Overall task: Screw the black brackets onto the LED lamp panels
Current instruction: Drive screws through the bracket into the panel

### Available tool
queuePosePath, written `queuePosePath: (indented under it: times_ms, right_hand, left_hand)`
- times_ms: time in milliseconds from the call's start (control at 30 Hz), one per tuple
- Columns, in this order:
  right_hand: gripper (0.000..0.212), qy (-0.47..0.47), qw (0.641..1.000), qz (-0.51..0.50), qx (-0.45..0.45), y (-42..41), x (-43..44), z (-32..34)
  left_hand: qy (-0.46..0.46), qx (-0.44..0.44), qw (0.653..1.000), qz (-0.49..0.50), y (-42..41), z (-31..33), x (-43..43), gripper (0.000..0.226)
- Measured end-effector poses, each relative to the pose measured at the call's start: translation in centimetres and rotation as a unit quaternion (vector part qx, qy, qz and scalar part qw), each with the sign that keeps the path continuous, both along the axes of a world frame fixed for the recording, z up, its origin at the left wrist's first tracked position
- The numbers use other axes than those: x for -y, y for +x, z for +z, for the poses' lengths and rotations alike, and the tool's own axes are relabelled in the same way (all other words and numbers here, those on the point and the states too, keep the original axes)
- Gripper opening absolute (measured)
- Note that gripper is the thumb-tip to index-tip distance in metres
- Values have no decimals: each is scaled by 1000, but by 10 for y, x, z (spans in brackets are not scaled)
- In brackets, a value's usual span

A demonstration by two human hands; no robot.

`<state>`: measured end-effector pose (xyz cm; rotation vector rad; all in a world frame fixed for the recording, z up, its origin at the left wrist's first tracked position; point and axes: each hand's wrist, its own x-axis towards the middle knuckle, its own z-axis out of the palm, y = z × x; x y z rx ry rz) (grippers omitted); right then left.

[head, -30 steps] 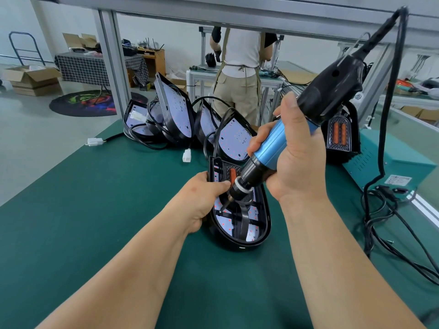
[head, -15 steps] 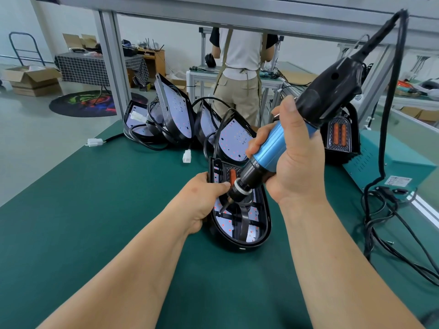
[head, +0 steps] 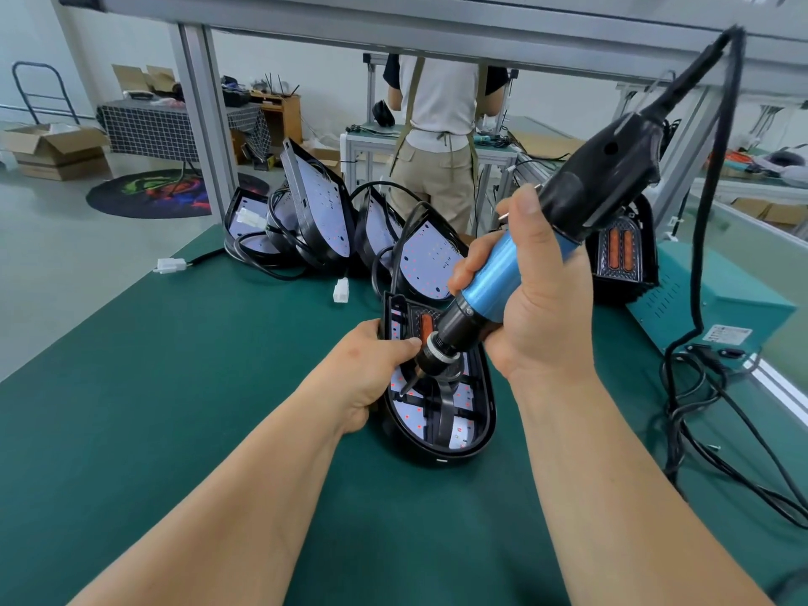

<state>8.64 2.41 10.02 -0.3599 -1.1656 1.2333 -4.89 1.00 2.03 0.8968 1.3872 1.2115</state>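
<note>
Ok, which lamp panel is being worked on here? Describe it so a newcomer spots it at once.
On the green table, look between the left hand and the right hand. A black-rimmed lamp panel lies flat there, the left hand gripping its edge, the tip of the blue screwdriver pointing into it. Its neighbours stand propped in a cluster behind.

Blue-and-blk screwdriver [head: 494, 284], dk green mat [head: 175, 408], blk-rimmed white LED panel [head: 460, 432] w/ red dots, checked tablecloth [head: 144, 129]
</note>
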Motion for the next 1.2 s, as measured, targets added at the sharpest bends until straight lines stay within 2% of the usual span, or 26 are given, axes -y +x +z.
queuePosePath:
  times_ms: [167,333,400,467,600,733,833,933,1100,1200]
  right_hand:
    - [30,-14,1000,3,-12,2,-2,-1]
    - [23,-30,999,-22,-36,12,-3,4]
    - [32,-64,995,-38,-62,28,-8,11]
    - [42,-141,985,-79,-64,51,-18,16]
    - [34,-294,941,-141,89,99,-38,6]
    - [26,-359,905,-150,171,116,-52,-15]
    - [37,-361,882,-183,241,116,-63,-30]
    - [60,-381,826,-220,353,117,-69,-45]
    - [39,-331,759,-273,490,115,-67,-57]
    - [35,-294,727,-285,551,117,-64,-54]
  left_hand:
    - [2,15,1000,-4,0,0,0,21]
    - [3,41,999,-21,-4,-2,0,23]
    - [3,54,998,-38,-8,-2,2,22]
    - [9,73,996,-54,-11,-2,3,23]
    - [47,110,990,-74,-17,2,3,28]
    - [111,125,983,-69,-20,8,3,33]
    - [159,106,980,-47,-18,8,4,39]
    - [195,85,977,-25,-14,9,6,43]
    - [222,85,971,-26,-9,10,10,49]
    - [232,92,968,-39,-6,12,12,50]
